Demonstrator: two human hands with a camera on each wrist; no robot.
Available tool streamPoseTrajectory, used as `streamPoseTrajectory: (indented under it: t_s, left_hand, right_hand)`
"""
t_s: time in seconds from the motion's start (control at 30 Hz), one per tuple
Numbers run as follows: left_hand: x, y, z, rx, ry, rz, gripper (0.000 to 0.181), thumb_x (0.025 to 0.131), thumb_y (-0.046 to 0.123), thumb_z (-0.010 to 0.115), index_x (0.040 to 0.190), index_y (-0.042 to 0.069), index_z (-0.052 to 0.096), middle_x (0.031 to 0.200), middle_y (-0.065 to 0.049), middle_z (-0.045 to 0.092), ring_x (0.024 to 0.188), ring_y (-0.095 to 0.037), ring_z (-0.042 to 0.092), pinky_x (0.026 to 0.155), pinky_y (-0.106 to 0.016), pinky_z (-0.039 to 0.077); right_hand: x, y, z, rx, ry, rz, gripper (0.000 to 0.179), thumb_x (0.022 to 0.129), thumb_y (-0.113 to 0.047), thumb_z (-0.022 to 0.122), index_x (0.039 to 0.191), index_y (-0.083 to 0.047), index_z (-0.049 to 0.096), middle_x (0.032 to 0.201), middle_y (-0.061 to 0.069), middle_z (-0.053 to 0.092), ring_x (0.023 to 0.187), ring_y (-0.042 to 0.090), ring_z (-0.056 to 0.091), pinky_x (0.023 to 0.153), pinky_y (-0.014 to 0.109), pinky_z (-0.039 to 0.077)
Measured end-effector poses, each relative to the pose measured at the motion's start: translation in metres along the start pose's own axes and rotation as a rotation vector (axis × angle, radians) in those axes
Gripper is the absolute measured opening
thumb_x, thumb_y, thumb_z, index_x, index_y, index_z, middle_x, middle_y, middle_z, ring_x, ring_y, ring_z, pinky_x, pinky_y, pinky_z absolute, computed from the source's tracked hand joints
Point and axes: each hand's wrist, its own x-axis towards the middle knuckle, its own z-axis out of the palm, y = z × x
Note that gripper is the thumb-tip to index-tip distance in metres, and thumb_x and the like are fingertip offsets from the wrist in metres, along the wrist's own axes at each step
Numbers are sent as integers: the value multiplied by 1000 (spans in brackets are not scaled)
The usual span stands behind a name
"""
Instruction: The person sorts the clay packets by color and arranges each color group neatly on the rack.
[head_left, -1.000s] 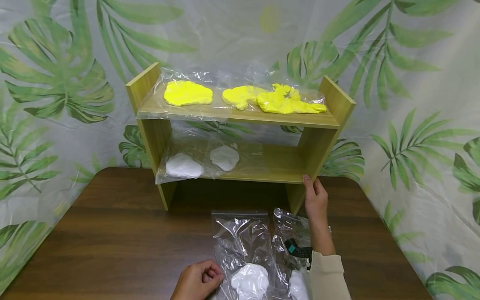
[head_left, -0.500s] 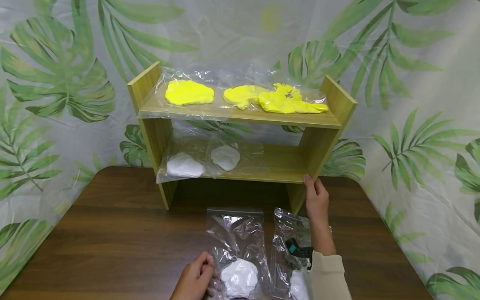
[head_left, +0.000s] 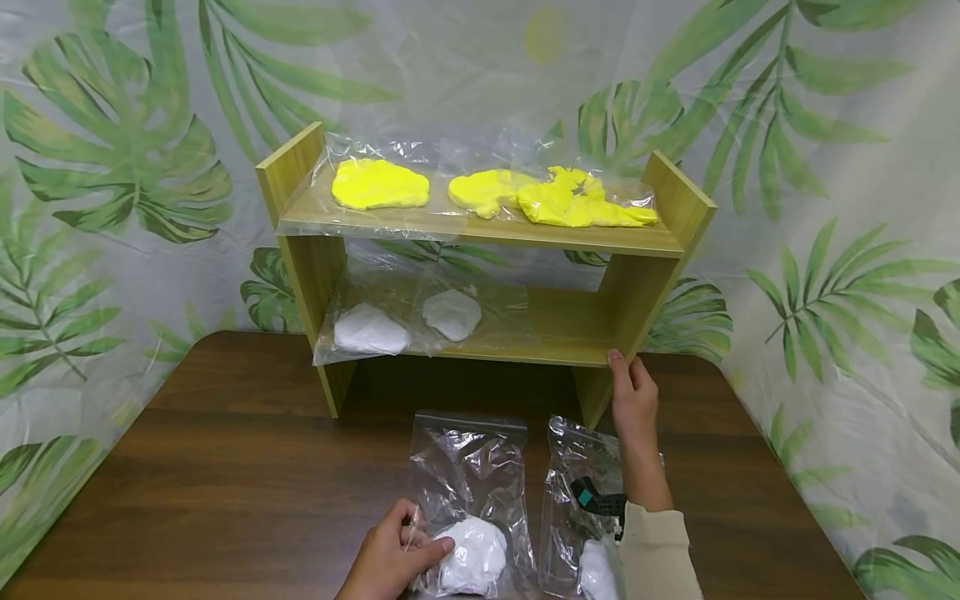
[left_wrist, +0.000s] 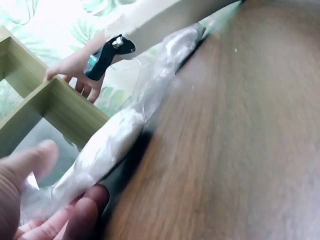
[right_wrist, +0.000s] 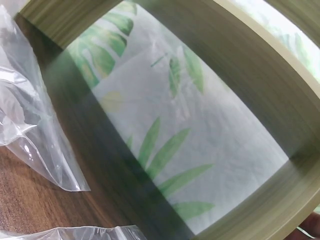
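In the head view, my left hand [head_left: 386,554] holds the left edge of a clear zip bag [head_left: 468,446] containing a flat white clay-like lump [head_left: 472,557]. Its thumb lies over the lump's left side. The left wrist view shows the fingers [left_wrist: 82,217] under the bagged lump [left_wrist: 112,140] and the thumb above. My right hand [head_left: 633,408] grips the right side of a small wooden shelf [head_left: 693,208], thumb on the middle board's front corner. Beneath the right forearm lies a second zip bag [head_left: 562,467] with another white lump [head_left: 596,571].
Bagged yellow lumps [head_left: 381,185] lie along the shelf's top board. Two bagged white lumps [head_left: 371,330] occupy the left part of its middle board, one bag overhanging the front. The shelf stands on a dark wooden table [head_left: 225,467], before a leaf-patterned curtain [head_left: 480,67].
The zip bag by my left hand has shifted left, and the left thumb has come over onto its white lump. My right hand stays on the shelf.
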Motion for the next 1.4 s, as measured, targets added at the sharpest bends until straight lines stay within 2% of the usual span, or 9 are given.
streamPoseTrajectory:
  t_s: [0.17,0.33,0.53,0.77,0.93,1.07,1.17,1.23,1.4]
  left_hand:
    - [-1,1,-1,30,-22,21,46,72,22,84,96,6,48,74,0,64,66,-14,57,59,-26,46]
    - [-1,1,-2,20,-58,43,38,73,18,83,97,3,57,74,0,64,64,-10,58,59,-24,48]
    - [0,0,-5,78,-88,81,32,75,19,81,97,1,68,80,0,66,71,-7,57,64,-23,48]
    - [1,-1,-7,36,-141,58,37,79,18,79,105,-5,67,91,-5,67,83,-14,60,69,-22,50]
    - [1,-3,-7,39,-151,91,35,81,19,78,104,-4,64,97,-8,67,88,-18,63,74,-22,51]
    - [0,-5,-7,13,-152,117,31,83,18,75,103,-2,61,109,-15,65,102,-33,64,84,-32,53]
    - [0,-6,-7,-6,-142,118,29,85,17,73,103,-1,59,112,-16,64,106,-39,62,87,-40,52]
    - [0,-7,-7,-5,-131,112,28,85,17,73,103,0,59,111,-15,64,104,-37,62,86,-40,53]
    - [1,-6,-7,-12,-111,67,29,85,19,72,102,2,57,99,-9,64,92,-21,63,74,-26,52]
  right_hand:
    - [0,1,0,-1,7,-6,50,96,-51,50,131,-16,58,125,12,58,113,27,52,92,34,37]
    - [0,1,0,7,4,-4,50,96,-51,50,132,-17,58,125,11,58,114,26,52,93,33,36]
    - [-1,0,0,-3,17,-2,51,95,-53,51,130,-17,59,121,12,59,110,26,53,91,32,38]
    - [-2,-1,1,-6,30,-6,51,95,-54,50,128,-17,60,119,12,59,108,27,53,90,32,38]
    - [-2,-1,2,-12,33,-12,53,94,-55,50,128,-16,60,119,13,60,108,27,53,90,33,37]
    - [-2,-1,3,-14,43,-13,52,93,-56,51,126,-17,61,116,12,60,107,26,54,89,32,38]
    - [-2,-1,3,-15,49,-13,52,93,-57,52,125,-17,61,114,10,61,105,25,55,88,31,39]
    - [-2,-1,3,-15,45,-12,51,93,-57,52,124,-17,61,113,10,61,105,25,55,88,32,39]
    - [-1,0,2,-7,29,-5,51,95,-54,50,127,-17,60,117,11,59,107,26,54,89,32,39]
